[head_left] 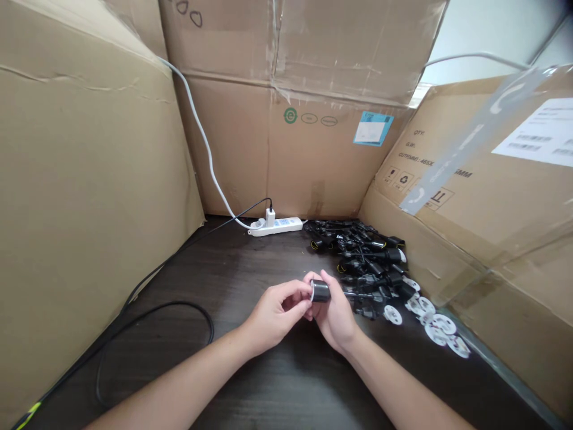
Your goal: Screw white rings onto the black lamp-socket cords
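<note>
A black cylindrical lamp housing lies sideways in my right hand, whose fingers and thumb wrap round it. Its white end faces left. At that end my left hand pinches with thumb and forefinger against the white disc. Whether the disc is seated or loose cannot be made out behind the fingertips. Just right of my right hand lies a pile of similar black housings with cords. A single white round disc rests on the table beside the pile.
More white discs lie in a row along the right cardboard box. A white power strip with a plug sits at the back against another box. A black cable loops over the dark table at left.
</note>
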The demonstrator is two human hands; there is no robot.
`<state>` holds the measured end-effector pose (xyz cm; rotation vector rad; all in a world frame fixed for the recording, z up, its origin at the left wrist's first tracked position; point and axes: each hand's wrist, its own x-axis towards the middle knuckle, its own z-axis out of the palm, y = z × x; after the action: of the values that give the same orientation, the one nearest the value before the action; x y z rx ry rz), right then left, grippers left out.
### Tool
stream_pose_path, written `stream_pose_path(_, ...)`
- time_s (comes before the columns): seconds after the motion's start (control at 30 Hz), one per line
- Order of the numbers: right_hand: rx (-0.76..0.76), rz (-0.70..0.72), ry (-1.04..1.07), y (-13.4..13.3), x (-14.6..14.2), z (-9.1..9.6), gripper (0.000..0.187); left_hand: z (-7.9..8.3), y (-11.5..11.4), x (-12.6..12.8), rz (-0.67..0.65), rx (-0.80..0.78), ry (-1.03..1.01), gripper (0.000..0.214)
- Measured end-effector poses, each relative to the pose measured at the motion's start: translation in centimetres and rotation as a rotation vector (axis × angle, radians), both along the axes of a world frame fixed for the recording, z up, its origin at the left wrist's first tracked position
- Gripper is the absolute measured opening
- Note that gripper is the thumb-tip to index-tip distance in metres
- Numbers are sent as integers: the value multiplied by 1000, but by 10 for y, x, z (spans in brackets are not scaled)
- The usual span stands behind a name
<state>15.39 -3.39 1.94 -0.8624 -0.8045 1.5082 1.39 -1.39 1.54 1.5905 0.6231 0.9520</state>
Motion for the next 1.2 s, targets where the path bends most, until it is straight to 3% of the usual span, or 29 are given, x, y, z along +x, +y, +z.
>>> stream_pose_path(0.13,32,1,32,1,1,-4,34,3,-1,3,-43,-170,-135,22)
stream_pose_path(0.5,139,-37,-104,5,5,-9,39,-3,2,2,-105,-344,-179,37)
stream_pose_path(0.8,239,-82,-313,9,10,-20,48,-5,4,1,-138,-397,-183,36)
stream_pose_path(1.2,222,-39,-263,10,10,-24,46,-2,3,2,-139,-360,-130,41)
